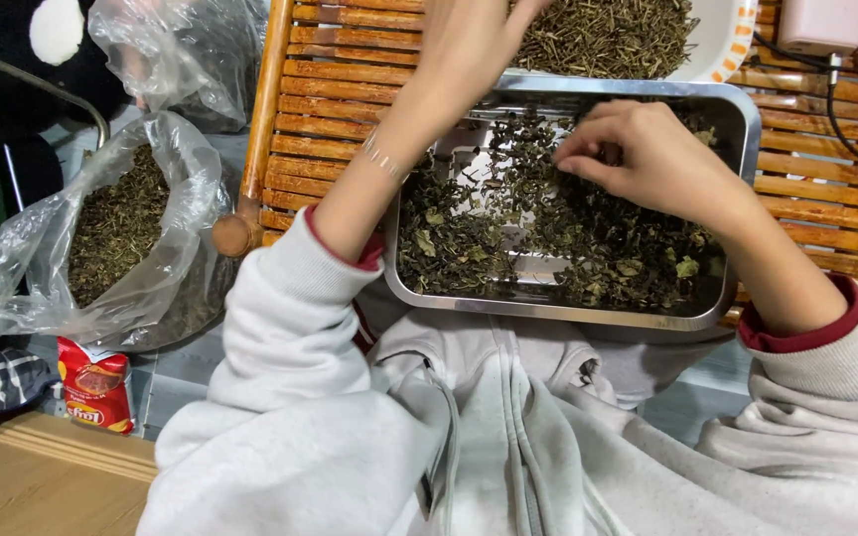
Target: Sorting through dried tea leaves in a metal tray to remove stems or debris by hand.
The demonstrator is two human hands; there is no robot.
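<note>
A shiny metal tray (737,119) rests at the edge of a wooden slatted table, filled with loose dark green dried leaves (568,238). My right hand (638,159) hovers over the tray's upper middle, fingertips pinched together on a few leaves. My left hand (474,40) reaches past the tray's far edge toward a white plate (722,45) heaped with thin dried stems (608,35); its fingers run out of the frame, so what they hold is hidden. Both arms wear light grey sleeves with red cuffs.
A clear plastic bag (166,258) of dried stems sits at the left, with another crumpled bag (191,50) behind it. A small red packet (96,382) lies below. A pink device (821,22) and black cables (846,119) lie on the slatted table (340,89).
</note>
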